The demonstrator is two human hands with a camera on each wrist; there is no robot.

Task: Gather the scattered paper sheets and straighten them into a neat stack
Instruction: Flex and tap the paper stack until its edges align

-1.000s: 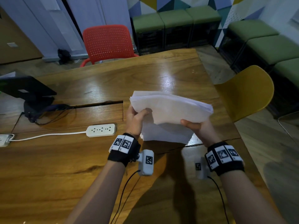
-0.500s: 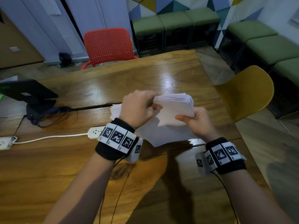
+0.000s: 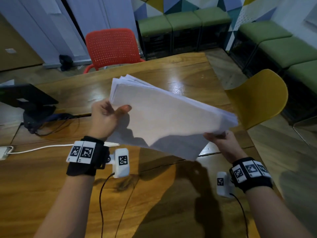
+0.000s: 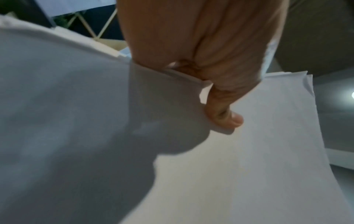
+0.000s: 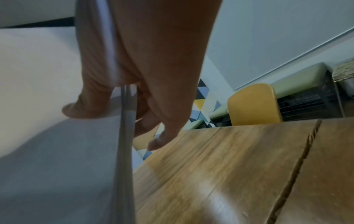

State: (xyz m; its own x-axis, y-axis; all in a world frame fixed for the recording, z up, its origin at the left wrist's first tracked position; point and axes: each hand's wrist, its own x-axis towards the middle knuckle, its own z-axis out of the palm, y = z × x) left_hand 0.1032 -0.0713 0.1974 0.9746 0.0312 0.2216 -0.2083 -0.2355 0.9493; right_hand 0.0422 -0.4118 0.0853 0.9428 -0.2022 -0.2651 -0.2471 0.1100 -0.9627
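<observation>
A thick bundle of white paper sheets [image 3: 168, 115] is held up in the air over the wooden table [image 3: 171, 73], tilted, with its far corners fanned and uneven. My left hand [image 3: 109, 114] grips its left edge, thumb on the near face and fingers behind. My right hand [image 3: 221, 140] pinches the lower right corner from below. In the left wrist view the thumb [image 4: 224, 115] presses on the sheets [image 4: 249, 166]. The right wrist view shows the paper edge [image 5: 124, 151] clamped between thumb [image 5: 80, 109] and fingers.
A white power strip cable [image 3: 39, 148] runs along the table's left side, beside a black device on a stand [image 3: 29, 102]. A red chair [image 3: 113, 47] stands at the far edge and a yellow chair [image 3: 259, 97] at the right. Green benches [image 3: 183, 18] line the walls.
The bundle was bunched between both hands half a second ago. Now it is raised and spread wide, my left hand turned palm-up on the left edge, my right hand lower at the right corner.
</observation>
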